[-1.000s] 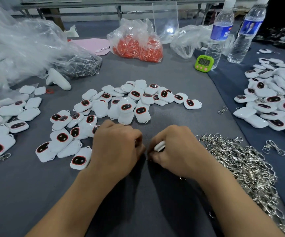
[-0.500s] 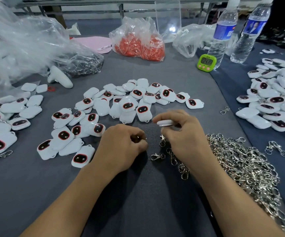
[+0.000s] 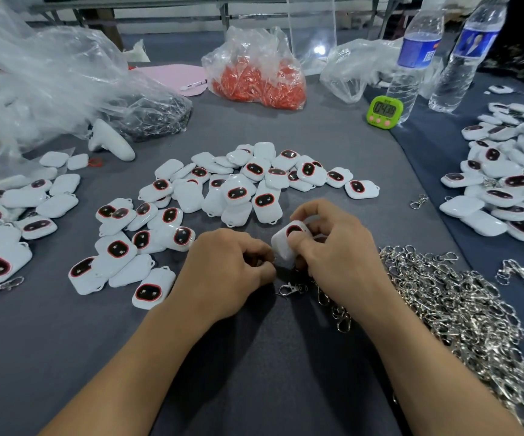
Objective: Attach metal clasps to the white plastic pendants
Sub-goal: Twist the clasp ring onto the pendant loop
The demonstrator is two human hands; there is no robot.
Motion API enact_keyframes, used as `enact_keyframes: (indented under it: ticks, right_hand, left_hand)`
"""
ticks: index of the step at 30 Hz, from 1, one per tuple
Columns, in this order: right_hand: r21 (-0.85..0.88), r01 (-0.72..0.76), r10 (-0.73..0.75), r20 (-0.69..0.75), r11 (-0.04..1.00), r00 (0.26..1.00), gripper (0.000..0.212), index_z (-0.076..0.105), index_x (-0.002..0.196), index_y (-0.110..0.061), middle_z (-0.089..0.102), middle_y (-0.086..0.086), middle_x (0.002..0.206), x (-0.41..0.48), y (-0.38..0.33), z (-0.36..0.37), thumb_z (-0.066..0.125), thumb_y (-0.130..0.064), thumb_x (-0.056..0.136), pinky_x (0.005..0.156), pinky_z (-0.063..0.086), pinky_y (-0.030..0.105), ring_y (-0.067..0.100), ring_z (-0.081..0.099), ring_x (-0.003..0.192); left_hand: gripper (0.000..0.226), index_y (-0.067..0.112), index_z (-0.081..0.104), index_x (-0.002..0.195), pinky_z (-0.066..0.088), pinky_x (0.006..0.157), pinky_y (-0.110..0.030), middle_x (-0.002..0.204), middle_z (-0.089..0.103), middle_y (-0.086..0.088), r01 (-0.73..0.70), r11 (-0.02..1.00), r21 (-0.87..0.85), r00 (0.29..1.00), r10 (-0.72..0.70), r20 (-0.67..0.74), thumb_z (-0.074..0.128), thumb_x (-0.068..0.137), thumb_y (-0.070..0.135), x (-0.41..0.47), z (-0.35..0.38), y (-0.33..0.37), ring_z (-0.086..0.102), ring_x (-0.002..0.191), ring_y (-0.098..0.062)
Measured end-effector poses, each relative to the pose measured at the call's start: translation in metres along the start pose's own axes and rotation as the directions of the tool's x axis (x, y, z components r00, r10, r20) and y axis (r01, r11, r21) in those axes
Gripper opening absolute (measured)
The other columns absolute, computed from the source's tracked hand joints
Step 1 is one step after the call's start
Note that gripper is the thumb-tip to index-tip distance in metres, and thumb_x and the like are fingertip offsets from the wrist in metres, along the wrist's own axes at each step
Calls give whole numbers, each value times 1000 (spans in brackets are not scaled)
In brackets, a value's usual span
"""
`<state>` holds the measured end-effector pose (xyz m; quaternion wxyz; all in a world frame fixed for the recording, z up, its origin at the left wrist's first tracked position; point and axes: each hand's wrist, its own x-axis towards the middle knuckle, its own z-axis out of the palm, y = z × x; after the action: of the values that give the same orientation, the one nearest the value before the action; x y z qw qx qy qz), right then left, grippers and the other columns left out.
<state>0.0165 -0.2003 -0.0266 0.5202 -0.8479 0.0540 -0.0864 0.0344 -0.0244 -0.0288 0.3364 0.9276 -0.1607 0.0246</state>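
Observation:
My right hand (image 3: pixel 339 250) grips one white plastic pendant (image 3: pixel 284 247), its dark red-rimmed face turned up toward me. My left hand (image 3: pixel 229 272) is curled just left of it and pinches a small metal clasp at its fingertips; most of that clasp is hidden. The two hands nearly touch at the pendant's lower corner. One loose clasp (image 3: pixel 290 289) lies on the grey cloth just below them. A big heap of silver clasps (image 3: pixel 449 303) spreads to the right of my right forearm. Several loose pendants (image 3: pixel 238 187) lie piled beyond my hands.
More pendants are piled at the left (image 3: pixel 12 221) and on the right cloth (image 3: pixel 506 184). At the back stand a bag of red parts (image 3: pixel 257 77), a green timer (image 3: pixel 384 111) and two water bottles (image 3: pixel 411 58). A white controller (image 3: pixel 110 143) lies by crumpled plastic bags (image 3: pixel 34 80).
My right hand lifted the pendant off the cloth, turned it from edge-on to face-up and brought it against my left hand's fingertips. The left hand barely moved.

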Motion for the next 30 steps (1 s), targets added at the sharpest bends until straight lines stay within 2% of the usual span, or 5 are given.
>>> enact_keyframes:
  ticks: [4, 13, 22, 26, 30]
  right_hand:
    - [-43, 35, -33, 32, 998, 999, 18, 73, 98, -39, 71, -16, 74, -2, 1, -2, 68, -23, 93, 60, 50, 14, 3, 67, 69]
    - [-112, 98, -90, 71, 989, 993, 21, 75, 94, -37, 69, -12, 76, -3, -2, -3, 71, -16, 89, 57, 43, 6, -3, 60, 70]
    - [-42, 27, -22, 115, 999, 993, 17, 76, 91, -34, 73, -6, 75, 1, 1, -8, 72, -19, 89, 60, 50, 20, 5, 62, 60]
    - [-18, -11, 13, 119, 1000, 993, 15, 76, 86, -33, 73, -3, 73, 3, 3, -6, 71, -18, 88, 58, 47, 23, 11, 65, 60]
    - [109, -99, 89, 98, 989, 991, 15, 75, 86, -27, 74, -2, 72, 0, 4, 0, 69, -14, 90, 49, 46, 22, 13, 63, 47]
  left_hand:
    - [15, 39, 79, 87, 44, 67, -22, 70, 68, 16, -32, 999, 12, 999, 32, 5, 79, 74, 32, 0, -2, 0, 59, 73, -3]
    - [7, 31, 81, 84, 27, 69, -18, 63, 62, 8, -150, 977, 154, 983, 164, -78, 78, 78, 31, -4, 1, 7, 47, 63, -7]
    - [8, 30, 79, 76, 15, 67, -26, 59, 61, 10, -135, 949, 285, 966, 190, -175, 76, 74, 37, -8, 7, 11, 40, 62, -9]
    - [18, 24, 75, 66, 25, 70, -31, 56, 60, 6, -107, 926, 363, 957, 195, -213, 70, 73, 40, -10, 12, 11, 49, 59, -17]
    - [15, 21, 75, 65, 26, 71, -30, 57, 62, 2, -122, 916, 382, 941, 229, -249, 87, 69, 27, -8, 11, 13, 54, 60, -23]
